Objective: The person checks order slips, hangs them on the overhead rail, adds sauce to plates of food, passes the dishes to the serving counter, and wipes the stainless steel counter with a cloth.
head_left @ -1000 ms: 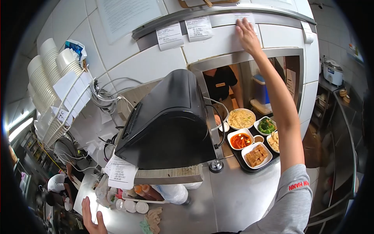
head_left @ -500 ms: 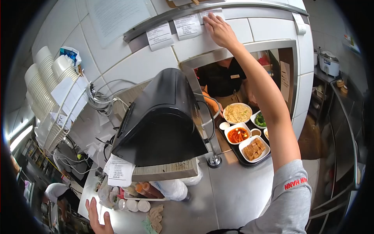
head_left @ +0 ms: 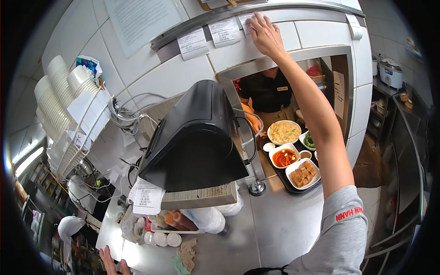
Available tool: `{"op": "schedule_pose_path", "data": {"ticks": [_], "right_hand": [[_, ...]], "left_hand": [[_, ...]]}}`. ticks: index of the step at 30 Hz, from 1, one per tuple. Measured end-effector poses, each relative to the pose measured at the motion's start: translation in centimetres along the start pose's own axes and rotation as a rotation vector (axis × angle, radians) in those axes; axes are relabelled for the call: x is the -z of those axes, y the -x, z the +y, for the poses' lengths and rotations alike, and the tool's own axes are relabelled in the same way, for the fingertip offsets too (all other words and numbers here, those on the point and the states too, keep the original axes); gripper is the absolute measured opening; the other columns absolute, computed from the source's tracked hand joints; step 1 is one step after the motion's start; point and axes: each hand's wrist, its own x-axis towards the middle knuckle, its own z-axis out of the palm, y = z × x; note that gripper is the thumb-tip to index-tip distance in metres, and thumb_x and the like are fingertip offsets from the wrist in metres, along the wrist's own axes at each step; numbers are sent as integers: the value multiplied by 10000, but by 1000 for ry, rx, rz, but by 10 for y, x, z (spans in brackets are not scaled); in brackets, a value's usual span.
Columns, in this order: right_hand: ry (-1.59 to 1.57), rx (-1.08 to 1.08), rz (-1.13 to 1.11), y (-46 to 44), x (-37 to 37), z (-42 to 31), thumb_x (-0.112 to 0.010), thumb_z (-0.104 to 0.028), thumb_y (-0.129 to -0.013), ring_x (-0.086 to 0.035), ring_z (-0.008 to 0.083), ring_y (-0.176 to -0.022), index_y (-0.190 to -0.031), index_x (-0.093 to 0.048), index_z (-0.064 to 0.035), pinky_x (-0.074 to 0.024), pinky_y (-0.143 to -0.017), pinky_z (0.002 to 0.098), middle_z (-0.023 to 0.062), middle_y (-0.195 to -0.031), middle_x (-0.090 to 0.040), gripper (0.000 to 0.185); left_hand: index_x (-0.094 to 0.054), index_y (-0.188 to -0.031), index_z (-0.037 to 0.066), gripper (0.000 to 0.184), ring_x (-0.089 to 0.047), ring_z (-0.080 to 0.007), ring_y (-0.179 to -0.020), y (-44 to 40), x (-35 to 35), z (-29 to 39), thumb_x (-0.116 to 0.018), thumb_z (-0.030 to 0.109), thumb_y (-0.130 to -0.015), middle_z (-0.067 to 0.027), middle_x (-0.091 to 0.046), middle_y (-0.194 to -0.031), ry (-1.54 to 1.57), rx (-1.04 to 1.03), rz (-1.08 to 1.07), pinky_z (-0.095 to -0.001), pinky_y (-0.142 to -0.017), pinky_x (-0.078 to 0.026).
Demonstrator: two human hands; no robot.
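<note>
My right hand [head_left: 267, 37] is raised to the metal ticket rail [head_left: 201, 28], its fingers stretched over a printed order slip [head_left: 246, 22]. The fingertips touch or nearly touch the slip; a grip is not visible. Two more order slips [head_left: 193, 44] [head_left: 223, 32] hang from the rail to its left. My left hand [head_left: 112, 263] shows only in part at the bottom left edge, fingers apart, with nothing in it. Below my right arm, a black tray [head_left: 300, 189] holds a bowl of fried rice [head_left: 284, 132], a red dish [head_left: 284, 158] and a plate of browned pieces [head_left: 303, 175].
A black ticket printer [head_left: 192, 142] stands on a shelf, a printed slip [head_left: 147, 197] hanging below. Stacked white bowls [head_left: 55, 101] fill a wire rack at left. Behind the pass window stands a person [head_left: 266, 91]. A cloth [head_left: 187, 254] lies on the steel counter [head_left: 229, 252].
My right hand stays at the rail, its fingers now more spread over the slip. My left hand has dropped lower, toward the bottom edge. The view has shifted slightly.
</note>
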Motion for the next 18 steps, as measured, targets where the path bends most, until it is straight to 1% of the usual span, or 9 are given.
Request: {"op": "schedule_pose_path", "data": {"ticks": [1,4,5,8,9,12,14,16,18], "right_hand": [[-5,113,97,1,0,-4,-412,-298,-886,-341,287,-1243,-1168,-496,-193,-272,-996,484,54,-1351,-375,313],[-27,334,0,6,-2,-30,-423,-299,-882,-351,271,-1234,-1162,-494,-188,-281,-990,494,46,-1327,-401,309],[13,354,-90,8,-3,-34,-426,-303,-883,-341,256,-1240,-1159,-493,-197,-287,-991,490,29,-1312,-412,303],[97,329,-160,2,9,-40,-419,-303,-889,-328,253,-1249,-1152,-498,-206,-287,-996,480,15,-1301,-418,291],[142,309,-239,-1,14,-44,-407,-309,-896,-312,250,-1261,-1163,-496,-220,-279,-1005,473,8,-1314,-408,295],[101,409,-49,-3,-1,-66,-402,-325,-898,-298,238,-1270,-1188,-485,-227,-263,-1015,474,1,-1332,-392,317],[37,463,-110,0,-7,-80,-371,-359,-905,-281,226,-1281,-1212,-472,-229,-244,-1029,465,1,-1347,-380,348],[90,448,-196,2,-8,-85,-443,-338,-883,-297,230,-1271,-1221,-460,-229,-270,-1016,454,-5,-1324,-403,355],[124,465,-189,0,-7,-82,-442,-326,-884,-298,232,-1271,-1227,-453,-226,-261,-1023,452,-1,-1328,-399,358]], "left_hand": [[-437,-1239,-21,426,-309,-324,-1258,1,1,-1,-541,116,-849,-150,-446,-1287,-6,-5,3,-404,-1033,-213],[-438,-1237,-21,423,-313,-321,-1255,-1,0,5,-540,116,-850,-147,-448,-1285,21,-14,-13,-403,-1032,-213],[-439,-1235,-21,422,-315,-321,-1254,-3,1,7,-540,116,-850,-146,-449,-1284,36,-20,-20,-403,-1031,-214],[-438,-1233,-24,425,-315,-324,-1251,-3,0,6,-543,113,-845,-147,-452,-1280,0,-57,-28,-405,-1027,-217],[-438,-1233,-25,426,-314,-324,-1252,-2,1,6,-544,110,-842,-147,-452,-1280,1,-43,-31,-406,-1026,-217],[-436,-1233,-26,431,-310,-323,-1254,0,6,9,-546,104,-837,-147,-453,-1279,-15,-19,-36,-407,-1025,-217],[-434,-1235,-25,434,-306,-318,-1257,0,5,7,-546,102,-835,-149,-452,-1279,-38,-26,-22,-406,-1026,-215],[-433,-1236,-23,431,-306,-318,-1258,3,4,7,-541,107,-840,-155,-449,-1280,26,-17,-50,-404,-1028,-213],[-432,-1236,-22,426,-306,-319,-1258,6,5,1,-536,108,-844,-162,-443,-1283,44,-16,-60,-402,-1030,-212]]}}
